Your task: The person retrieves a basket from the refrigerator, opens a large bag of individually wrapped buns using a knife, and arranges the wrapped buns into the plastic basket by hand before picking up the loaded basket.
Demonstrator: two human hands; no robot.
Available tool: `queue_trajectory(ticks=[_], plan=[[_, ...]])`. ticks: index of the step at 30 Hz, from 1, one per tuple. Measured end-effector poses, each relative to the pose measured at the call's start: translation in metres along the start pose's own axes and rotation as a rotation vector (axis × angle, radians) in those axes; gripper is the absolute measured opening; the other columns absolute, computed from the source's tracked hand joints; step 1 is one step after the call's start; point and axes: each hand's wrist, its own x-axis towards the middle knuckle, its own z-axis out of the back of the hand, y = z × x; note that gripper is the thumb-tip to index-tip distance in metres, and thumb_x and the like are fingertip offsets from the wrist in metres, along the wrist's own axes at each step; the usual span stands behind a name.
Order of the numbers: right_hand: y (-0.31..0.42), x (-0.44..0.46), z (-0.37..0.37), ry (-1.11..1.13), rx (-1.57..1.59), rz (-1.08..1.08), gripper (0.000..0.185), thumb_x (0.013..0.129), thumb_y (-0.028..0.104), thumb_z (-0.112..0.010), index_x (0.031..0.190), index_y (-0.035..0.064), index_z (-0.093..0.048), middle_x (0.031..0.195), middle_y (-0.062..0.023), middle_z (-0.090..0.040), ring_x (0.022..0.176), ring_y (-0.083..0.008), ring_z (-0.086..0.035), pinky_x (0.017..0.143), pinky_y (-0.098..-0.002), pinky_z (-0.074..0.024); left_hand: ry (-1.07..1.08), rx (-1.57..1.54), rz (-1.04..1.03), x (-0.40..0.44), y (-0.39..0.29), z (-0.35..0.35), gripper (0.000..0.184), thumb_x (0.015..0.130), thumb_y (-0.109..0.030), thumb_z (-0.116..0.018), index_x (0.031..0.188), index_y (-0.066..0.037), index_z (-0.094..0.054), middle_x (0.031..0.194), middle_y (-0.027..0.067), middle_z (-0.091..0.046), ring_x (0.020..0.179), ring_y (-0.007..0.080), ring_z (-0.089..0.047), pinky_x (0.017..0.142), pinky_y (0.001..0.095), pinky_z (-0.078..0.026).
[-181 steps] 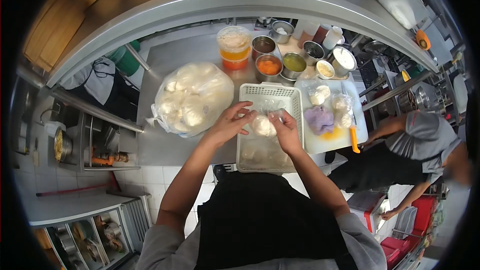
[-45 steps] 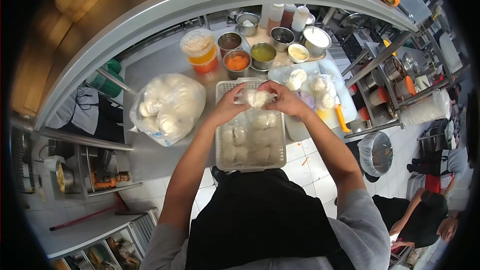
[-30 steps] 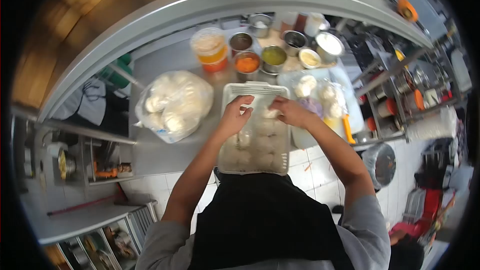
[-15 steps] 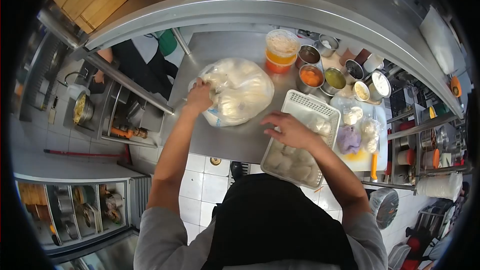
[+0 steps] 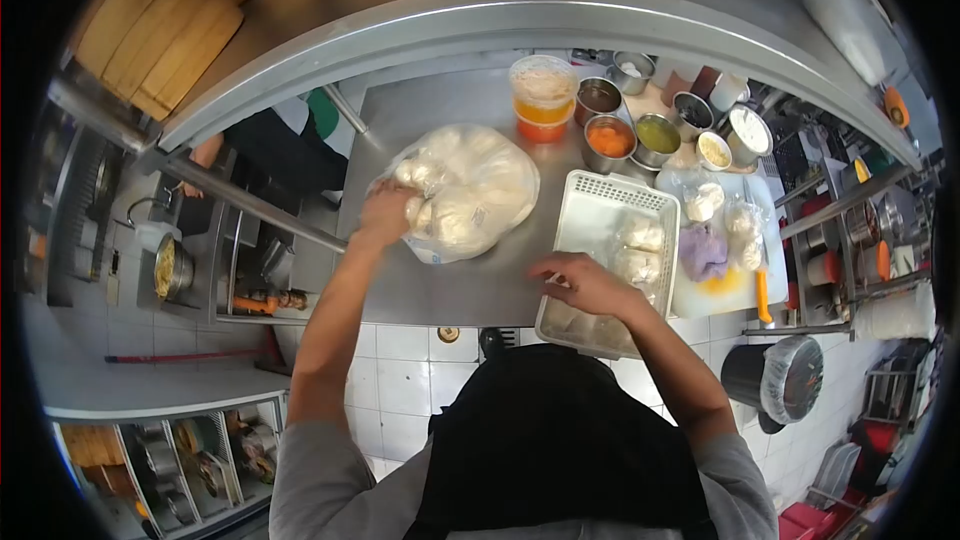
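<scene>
A large clear plastic bag (image 5: pixel 478 190) full of pale, dough-like lumps rests on the steel table. My left hand (image 5: pixel 388 214) is at the bag's left side, its fingers curled against the plastic and seeming to grip it; the fingertips are partly hidden. To the right stands a white perforated basket (image 5: pixel 584 202) with several pale bagged lumps (image 5: pixel 642 234) inside. Over the basket's left rim hovers my right hand (image 5: pixel 590 286), fingers loosely bent and apart, holding nothing. Some of the basket's contents are hidden beneath that hand and forearm.
Stacked tubs (image 5: pixel 543 105) and metal pots of orange (image 5: pixel 609 138) and green (image 5: pixel 658 135) contents stand behind the basket. On a white cutting board (image 5: pixel 735 292) lie a purple lump (image 5: pixel 703 252) and an orange-handled tool (image 5: pixel 763 296). A steel shelf (image 5: pixel 520 12) crosses overhead. Another person (image 5: pixel 280 150) stands at left.
My left hand has shifted down and left along the bag's side. My right hand has dropped slightly over the basket, and the head view has shifted a little.
</scene>
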Motion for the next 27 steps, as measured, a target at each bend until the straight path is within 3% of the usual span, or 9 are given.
queue_trajectory(ticks=[5, 9, 12, 15, 16, 18, 21, 24, 27], plan=[[-0.011, 0.000, 0.002, -0.147, 0.370, -0.117, 0.035, 0.097, 0.011, -0.074, 0.131, 0.0056, -0.067, 0.123, -0.0123, -0.072, 0.111, -0.0231, -0.072, 0.088, -0.0376, -0.0609, -0.056, -0.802, -0.029, -0.036, -0.001, 0.065, 0.062, 0.076, -0.005, -0.084, 0.135, -0.011, -0.068, 0.129, 0.0147, -0.067, 0.120, 0.0250, -0.066, 0.101, 0.0374, -0.053], [0.028, 0.021, 0.008, -0.205, 0.883, -0.046, 0.048, 0.104, 0.016, -0.067, 0.149, 0.0081, -0.052, 0.136, -0.0123, -0.063, 0.115, -0.0238, -0.069, 0.092, -0.0396, -0.0622, 0.039, -1.427, -0.011, -0.060, -0.059, 0.107, 0.076, 0.075, -0.003, -0.087, 0.144, -0.004, -0.058, 0.128, 0.0105, -0.066, 0.113, 0.0179, -0.066, 0.095, 0.0313, -0.054], [0.039, 0.026, 0.027, -0.094, 1.100, -0.144, 0.055, 0.109, 0.019, -0.058, 0.160, 0.0097, -0.039, 0.149, -0.0146, -0.055, 0.128, -0.0283, -0.064, 0.103, -0.0450, -0.0589, 0.102, -1.239, -0.217, -0.054, -0.120, 0.112, 0.086, 0.076, -0.009, -0.091, 0.151, -0.004, -0.050, 0.133, 0.0121, -0.064, 0.120, 0.0225, -0.064, 0.098, 0.0344, -0.054], [-0.005, 0.010, 0.030, -0.157, 1.286, -0.063, 0.053, 0.107, 0.015, -0.062, 0.156, 0.0095, -0.042, 0.145, -0.0159, -0.058, 0.128, -0.0295, -0.063, 0.101, -0.0473, -0.0598, -0.096, -0.925, -0.376, -0.048, -0.181, 0.113, 0.093, 0.076, -0.017, -0.095, 0.154, -0.005, -0.046, 0.138, 0.0149, -0.061, 0.125, 0.0270, -0.062, 0.097, 0.0382, -0.056], [-0.017, 0.000, 0.035, -0.158, 1.461, -0.021, 0.048, 0.106, 0.007, -0.059, 0.152, 0.0100, -0.046, 0.145, -0.0153, -0.057, 0.130, -0.0308, -0.063, 0.107, -0.0516, -0.0554, -0.120, -1.043, -0.393, -0.044, -0.197, 0.108, 0.094, 0.076, -0.020, -0.095, 0.155, -0.005, -0.045, 0.139, 0.0160, -0.060, 0.125, 0.0279, -0.061, 0.096, 0.0394, -0.057], [-0.032, -0.028, 0.043, -0.224, 1.459, 0.011, 0.044, 0.106, 0.004, -0.058, 0.148, 0.0093, -0.049, 0.144, -0.0144, -0.058, 0.131, -0.0304, -0.062, 0.110, -0.0525, -0.0534, -0.160, -1.278, -0.421, -0.036, -0.219, 0.091, 0.097, 0.077, -0.026, -0.095, 0.157, -0.005, -0.043, 0.140, 0.0183, -0.059, 0.125, 0.0297, -0.061, 0.093, 0.0417, -0.058], [-0.057, -0.059, 0.048, -0.298, 1.417, 0.012, 0.037, 0.102, 0.001, -0.061, 0.138, 0.0096, -0.055, 0.144, -0.0127, -0.059, 0.131, -0.0286, -0.062, 0.108, -0.0493, -0.0538, 0.060, -1.121, -0.316, -0.025, -0.235, 0.077, 0.098, 0.080, -0.032, -0.093, 0.158, -0.006, -0.041, 0.143, 0.0198, -0.056, 0.120, 0.0295, -0.062, 0.089, 0.0412, -0.059], [-0.077, -0.073, 0.047, -0.354, 1.256, 0.003, 0.027, 0.098, 0.000, -0.067, 0.122, 0.0095, -0.061, 0.143, -0.0124, -0.060, 0.129, -0.0246, -0.062, 0.106, -0.0429, -0.0533, 0.170, -1.188, -0.296, -0.016, -0.255, 0.073, 0.073, 0.086, -0.023, -0.087, 0.149, -0.006, -0.054, 0.142, 0.0111, -0.060, 0.122, 0.0220, -0.062, 0.087, 0.0332, -0.058], [-0.081, -0.071, 0.048, -0.407, 0.970, 0.040, 0.018, 0.094, 0.000, -0.074, 0.104, 0.0086, -0.062, 0.141, -0.0121, -0.062, 0.127, -0.0204, -0.061, 0.103, -0.0367, -0.0519, 0.161, -1.226, -0.361, 0.011, -0.261, 0.035, 0.048, 0.091, -0.015, -0.081, 0.133, -0.002, -0.064, 0.135, 0.0097, -0.065, 0.115, 0.0167, -0.063, 0.083, 0.0302, -0.058]])
